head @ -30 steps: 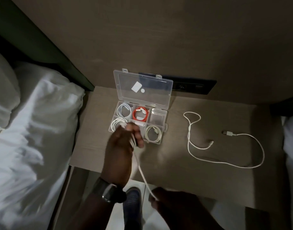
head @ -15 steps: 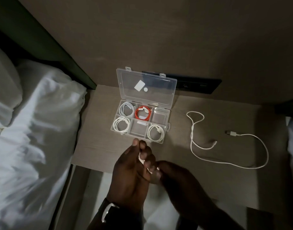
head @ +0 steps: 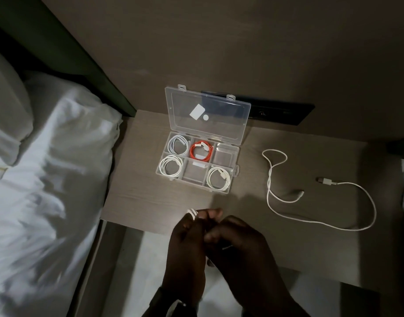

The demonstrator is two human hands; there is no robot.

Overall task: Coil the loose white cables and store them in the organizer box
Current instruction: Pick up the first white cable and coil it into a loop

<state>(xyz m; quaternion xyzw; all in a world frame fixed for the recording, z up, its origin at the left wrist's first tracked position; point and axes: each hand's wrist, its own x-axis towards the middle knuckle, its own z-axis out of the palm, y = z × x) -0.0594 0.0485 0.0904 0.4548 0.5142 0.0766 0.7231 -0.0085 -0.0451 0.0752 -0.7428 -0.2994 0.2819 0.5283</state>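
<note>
While both hands meet over the near table edge, the left hand [head: 192, 239] pinches a small coiled white cable [head: 192, 212]; right hand [head: 237, 243] curled against it, grip unclear. Clear plastic six-compartment organizer box [head: 235, 173] sits open beyond, four compartments filled. Loose white charging cable [head: 322, 221] lies right on the grey wood-grain nightstand [head: 139, 191].

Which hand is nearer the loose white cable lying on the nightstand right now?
Right. The right hand is just left of and below the loose white cable; the left hand is farther left, below the organizer box.
</note>
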